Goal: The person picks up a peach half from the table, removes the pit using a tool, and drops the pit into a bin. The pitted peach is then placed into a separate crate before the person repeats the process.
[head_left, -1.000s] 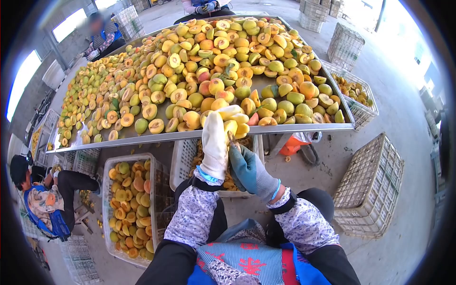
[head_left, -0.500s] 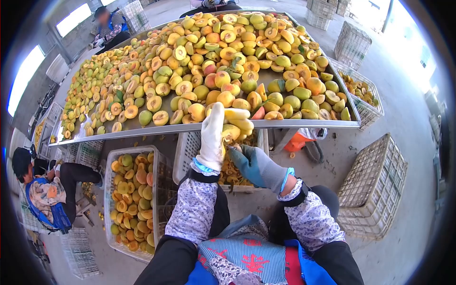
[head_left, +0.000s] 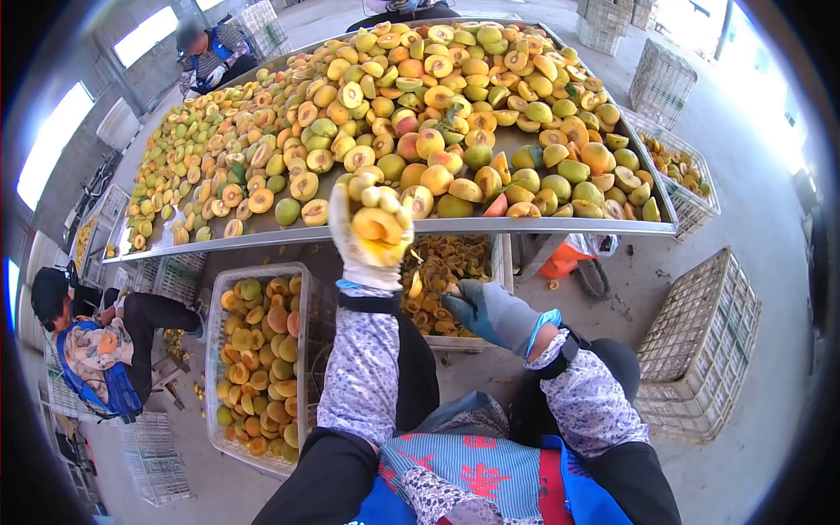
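Observation:
My left hand point(head_left: 366, 262), in a white glove stained yellow, is raised at the near edge of the metal table point(head_left: 569, 226). Its fingers curl up around an apricot half point(head_left: 378, 225), cut face showing with a hollow in the flesh. My right hand point(head_left: 494, 313), in a grey-blue glove, is closed lower and to the right; what it grips, if anything, is hidden by the fingers. Beneath both hands sits a white crate point(head_left: 500, 262) of fruit scraps point(head_left: 446, 271). A yellow sliver point(head_left: 416, 284) shows above those scraps, apparently in the air.
Whole and halved apricots point(head_left: 350, 131) heap the table. A crate of apricots point(head_left: 262, 359) stands on my left, an upturned crate point(head_left: 700, 341) on my right. An orange bag point(head_left: 558, 255) hangs under the table. One person point(head_left: 105, 341) sits left; another point(head_left: 214, 57) works behind.
My hands have separated. The left has moved left and turned so the cut face of the apricot half shows; the right has stayed low and closed. The view has shifted slightly.

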A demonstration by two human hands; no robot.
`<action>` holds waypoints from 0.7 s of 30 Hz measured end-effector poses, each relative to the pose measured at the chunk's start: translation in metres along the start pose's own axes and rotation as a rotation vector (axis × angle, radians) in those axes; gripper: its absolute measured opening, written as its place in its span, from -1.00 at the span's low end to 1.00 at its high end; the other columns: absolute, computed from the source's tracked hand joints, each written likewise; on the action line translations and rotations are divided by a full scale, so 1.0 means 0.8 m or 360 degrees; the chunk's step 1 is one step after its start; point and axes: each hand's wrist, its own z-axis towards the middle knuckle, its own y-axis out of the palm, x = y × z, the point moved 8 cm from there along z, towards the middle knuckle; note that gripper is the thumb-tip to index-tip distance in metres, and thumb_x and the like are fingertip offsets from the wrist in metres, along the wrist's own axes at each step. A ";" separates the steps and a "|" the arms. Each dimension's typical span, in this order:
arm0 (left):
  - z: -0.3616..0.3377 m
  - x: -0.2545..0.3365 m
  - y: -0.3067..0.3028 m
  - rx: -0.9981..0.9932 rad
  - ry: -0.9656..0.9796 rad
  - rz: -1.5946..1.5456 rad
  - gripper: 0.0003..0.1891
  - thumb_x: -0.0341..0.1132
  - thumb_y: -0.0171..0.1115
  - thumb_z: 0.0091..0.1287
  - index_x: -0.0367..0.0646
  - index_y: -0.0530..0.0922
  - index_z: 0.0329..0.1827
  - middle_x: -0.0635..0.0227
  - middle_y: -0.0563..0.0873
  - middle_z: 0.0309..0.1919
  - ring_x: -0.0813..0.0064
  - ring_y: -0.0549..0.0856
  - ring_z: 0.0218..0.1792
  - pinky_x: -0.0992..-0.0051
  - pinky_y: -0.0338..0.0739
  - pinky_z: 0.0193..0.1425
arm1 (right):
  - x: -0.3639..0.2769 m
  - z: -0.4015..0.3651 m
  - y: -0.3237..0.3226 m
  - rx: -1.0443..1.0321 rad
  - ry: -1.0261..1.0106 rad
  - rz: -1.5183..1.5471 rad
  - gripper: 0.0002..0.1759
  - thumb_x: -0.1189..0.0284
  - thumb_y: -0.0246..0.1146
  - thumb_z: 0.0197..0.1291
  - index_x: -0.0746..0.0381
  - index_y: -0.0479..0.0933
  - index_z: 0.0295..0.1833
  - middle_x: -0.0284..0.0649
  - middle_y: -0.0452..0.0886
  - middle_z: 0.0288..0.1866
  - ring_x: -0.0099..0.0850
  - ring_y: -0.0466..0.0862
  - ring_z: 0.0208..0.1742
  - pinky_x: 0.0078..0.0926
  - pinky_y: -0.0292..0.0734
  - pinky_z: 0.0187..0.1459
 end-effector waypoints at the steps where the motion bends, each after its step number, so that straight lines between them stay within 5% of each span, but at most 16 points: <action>1: -0.002 0.031 0.003 0.0082 0.0120 0.0001 -0.66 0.05 0.14 0.56 -0.05 0.63 -0.07 0.55 0.70 -0.30 0.49 0.71 -0.27 0.34 0.68 -0.18 | 0.008 -0.004 -0.005 0.0075 0.0052 -0.0194 -0.62 0.17 0.23 0.47 0.31 0.61 -0.18 0.10 0.67 -0.42 0.05 0.65 -0.44 -0.08 0.59 -0.31; 5: -0.083 0.158 -0.028 0.0783 0.0740 0.0932 -0.51 0.12 0.08 0.57 -0.15 0.66 0.14 0.36 0.77 -0.10 0.37 0.77 -0.12 0.32 0.72 -0.06 | 0.020 -0.002 -0.025 0.0261 0.0237 -0.0586 -0.69 0.18 0.28 0.40 0.25 0.62 -0.13 0.11 0.71 -0.36 0.13 0.72 -0.27 0.05 0.60 -0.25; 9: -0.188 0.303 -0.140 0.1232 0.0809 0.1361 -0.48 0.14 0.08 0.57 -0.15 0.71 0.09 0.29 0.80 -0.17 0.36 0.78 -0.10 0.34 0.71 -0.07 | 0.009 -0.005 -0.038 0.0458 0.0098 -0.0503 -0.72 0.18 0.30 0.39 0.20 0.62 -0.17 0.06 0.71 -0.40 0.09 0.72 -0.34 0.05 0.59 -0.32; 11: -0.238 0.363 -0.186 0.1530 0.0904 0.2125 -0.43 0.17 0.16 0.50 -0.25 0.70 0.06 0.11 0.81 -0.12 0.22 0.78 -0.05 0.28 0.67 0.02 | 0.003 -0.006 -0.037 0.0450 0.0085 -0.0493 -0.73 0.19 0.30 0.38 0.20 0.62 -0.18 0.07 0.71 -0.39 0.09 0.72 -0.34 0.06 0.59 -0.32; 13: -0.256 0.363 -0.177 0.1975 -0.0111 0.3695 -0.45 0.10 0.30 0.39 -0.27 0.69 0.11 -0.01 0.80 -0.03 0.07 0.74 0.06 0.21 0.59 0.19 | -0.002 -0.005 -0.036 0.0461 0.0041 -0.0477 -0.74 0.20 0.31 0.38 0.19 0.61 -0.19 0.06 0.71 -0.39 0.10 0.72 -0.34 0.06 0.58 -0.32; 14: -0.256 0.354 -0.169 0.1926 0.0219 0.3642 -0.42 0.02 0.39 0.27 -0.28 0.66 0.18 -0.05 0.76 0.05 -0.02 0.68 0.15 0.17 0.50 0.33 | -0.005 -0.004 -0.036 0.0468 0.0022 -0.0470 -0.75 0.21 0.31 0.37 0.19 0.61 -0.19 0.06 0.71 -0.39 0.10 0.72 -0.34 0.06 0.58 -0.33; 16: -0.197 0.288 -0.075 0.1226 0.1111 0.3810 -0.51 -0.15 0.40 0.31 -0.29 0.63 0.21 0.02 0.71 0.16 0.08 0.67 0.21 0.25 0.53 0.33 | -0.010 0.000 -0.036 0.0451 0.0050 -0.0449 -0.75 0.21 0.31 0.37 0.19 0.62 -0.18 0.06 0.71 -0.38 0.10 0.72 -0.32 0.06 0.58 -0.31; 18: -0.118 0.206 -0.008 0.0644 0.1022 0.3033 -0.60 -0.32 0.37 0.34 -0.31 0.64 0.19 0.08 0.73 0.15 0.21 0.69 0.21 0.31 0.53 0.33 | -0.012 0.002 -0.032 0.0407 0.0069 -0.0437 -0.75 0.21 0.31 0.38 0.19 0.62 -0.17 0.06 0.72 -0.37 0.10 0.72 -0.31 0.05 0.59 -0.29; 21: -0.023 0.089 0.075 -0.0310 0.0846 0.3346 -0.51 -0.32 0.29 0.35 -0.13 0.56 0.37 0.12 0.69 0.24 0.18 0.64 0.30 0.32 0.48 0.42 | -0.011 0.007 -0.030 0.0363 0.0110 -0.0402 -0.73 0.19 0.30 0.39 0.18 0.61 -0.15 0.06 0.72 -0.35 0.11 0.72 -0.28 0.05 0.59 -0.26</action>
